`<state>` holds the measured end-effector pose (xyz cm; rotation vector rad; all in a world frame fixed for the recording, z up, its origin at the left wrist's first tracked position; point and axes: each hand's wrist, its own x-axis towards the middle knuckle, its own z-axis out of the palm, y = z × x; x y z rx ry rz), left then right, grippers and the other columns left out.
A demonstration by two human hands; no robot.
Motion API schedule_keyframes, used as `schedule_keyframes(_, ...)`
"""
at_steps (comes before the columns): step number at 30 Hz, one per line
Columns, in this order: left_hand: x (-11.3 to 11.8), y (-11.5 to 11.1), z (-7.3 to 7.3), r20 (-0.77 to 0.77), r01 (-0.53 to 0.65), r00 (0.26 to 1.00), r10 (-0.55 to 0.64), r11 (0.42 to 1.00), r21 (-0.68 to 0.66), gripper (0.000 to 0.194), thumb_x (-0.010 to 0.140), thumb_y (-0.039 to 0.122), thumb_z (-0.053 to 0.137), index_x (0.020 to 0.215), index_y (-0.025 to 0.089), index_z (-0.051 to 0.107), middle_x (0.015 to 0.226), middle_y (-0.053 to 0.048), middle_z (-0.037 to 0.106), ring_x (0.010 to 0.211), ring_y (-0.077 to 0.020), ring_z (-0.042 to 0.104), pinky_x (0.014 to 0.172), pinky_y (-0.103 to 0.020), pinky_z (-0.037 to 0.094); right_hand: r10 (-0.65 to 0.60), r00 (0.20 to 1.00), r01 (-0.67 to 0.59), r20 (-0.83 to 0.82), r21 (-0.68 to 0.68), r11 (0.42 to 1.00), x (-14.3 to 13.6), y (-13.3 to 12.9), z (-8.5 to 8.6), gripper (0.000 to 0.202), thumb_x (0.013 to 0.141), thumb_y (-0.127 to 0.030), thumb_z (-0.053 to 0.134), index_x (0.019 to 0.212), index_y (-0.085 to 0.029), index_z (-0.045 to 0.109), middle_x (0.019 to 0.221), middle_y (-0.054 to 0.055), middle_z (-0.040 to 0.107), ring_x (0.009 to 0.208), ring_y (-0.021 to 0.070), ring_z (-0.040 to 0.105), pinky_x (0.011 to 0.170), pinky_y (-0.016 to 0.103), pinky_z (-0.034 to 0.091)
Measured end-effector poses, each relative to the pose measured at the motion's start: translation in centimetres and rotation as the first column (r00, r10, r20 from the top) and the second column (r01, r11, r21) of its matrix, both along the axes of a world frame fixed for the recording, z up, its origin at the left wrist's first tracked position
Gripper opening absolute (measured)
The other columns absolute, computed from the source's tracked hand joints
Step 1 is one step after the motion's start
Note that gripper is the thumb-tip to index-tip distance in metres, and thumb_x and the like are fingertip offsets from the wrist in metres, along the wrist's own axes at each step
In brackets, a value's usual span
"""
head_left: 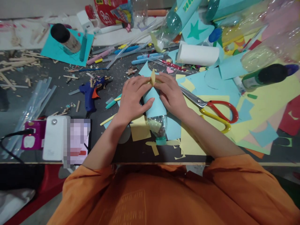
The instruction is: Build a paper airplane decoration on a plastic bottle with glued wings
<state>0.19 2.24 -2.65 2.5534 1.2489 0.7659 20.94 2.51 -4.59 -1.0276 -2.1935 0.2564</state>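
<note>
A clear plastic bottle [157,122] wrapped in light blue paper [154,103] lies on the table, its green cap [161,140] pointing toward me. A small yellow paper piece [153,77] stands up on the wrapped part. My left hand [134,98] is closed about it from the left, fingertips at the yellow piece and thumb on the blue wrap. From the right, my right hand [170,93] presses its fingertips against the same piece. Part of the wrap is hidden under both hands.
Scissors [203,104] with red and yellow handles lie right of my right hand. A blue glue gun [90,93] is at the left, near a white power bank [55,137] and a phone [79,140]. Paper scraps, pens, bottles and a white roll [198,54] crowd the table.
</note>
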Motion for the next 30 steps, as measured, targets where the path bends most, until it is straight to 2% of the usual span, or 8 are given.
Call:
schedule_keyframes(4,-0.32,0.27,0.42,-0.040,0.023,0.999,-0.024,0.999,-0.025,0.058,0.095,0.069,0.026,0.127,0.031,0.057,0.144,-0.005,0.060,0.141,-0.0310,0.047,0.117,-0.057,0.034,-0.064,0.998,0.063,0.017,0.018,0.998,-0.18,-0.22,-0.34,0.041,0.096,-0.019,0.036,0.132,-0.028,0.054,0.141,0.008,0.062,0.137,0.0279,0.053,0.114,0.059,0.043)
schedule_keyframes(8,-0.73,0.57,0.59,-0.026,0.052,0.998,-0.053,0.997,-0.050,0.058,0.093,0.072,0.030,0.125,0.033,0.059,0.144,-0.006,0.060,0.142,-0.0323,0.046,0.121,-0.057,0.030,-0.088,0.996,0.087,0.004,0.062,0.994,-0.40,-0.47,-0.52,0.038,0.098,-0.020,0.036,0.130,-0.028,0.055,0.139,0.007,0.063,0.133,0.0268,0.055,0.110,0.055,0.047)
schedule_keyframes(13,-1.00,0.67,0.78,-0.017,0.060,0.998,-0.061,0.997,-0.057,0.056,0.092,0.073,0.033,0.125,0.036,0.059,0.143,-0.005,0.061,0.142,-0.0311,0.046,0.123,-0.057,0.027,-0.156,0.987,0.153,0.033,0.088,0.984,-0.53,-0.65,-0.58,0.035,0.101,-0.024,0.034,0.127,-0.029,0.057,0.136,0.007,0.065,0.128,0.0266,0.058,0.108,0.054,0.046)
schedule_keyframes(22,-1.01,0.71,0.46,-0.010,0.043,0.999,-0.044,0.998,-0.046,0.058,0.092,0.074,0.032,0.124,0.035,0.060,0.142,-0.005,0.062,0.140,-0.0307,0.049,0.122,-0.058,0.028,-0.151,0.988,0.150,0.021,0.060,0.987,-0.79,-0.47,-0.49,0.034,0.102,-0.028,0.033,0.123,-0.029,0.060,0.132,0.007,0.068,0.128,0.0266,0.058,0.107,0.053,0.046)
schedule_keyframes(30,-0.81,0.62,1.03,-0.018,0.068,0.997,-0.069,0.996,-0.051,0.060,0.093,0.073,0.027,0.123,0.032,0.061,0.145,-0.004,0.061,0.138,-0.0293,0.052,0.121,-0.056,0.032,-0.127,0.990,0.122,0.054,0.078,0.989,-0.97,-0.60,-0.03,0.037,0.105,-0.028,0.027,0.122,-0.027,0.060,0.133,0.008,0.068,0.124,0.0234,0.061,0.103,0.047,0.050)
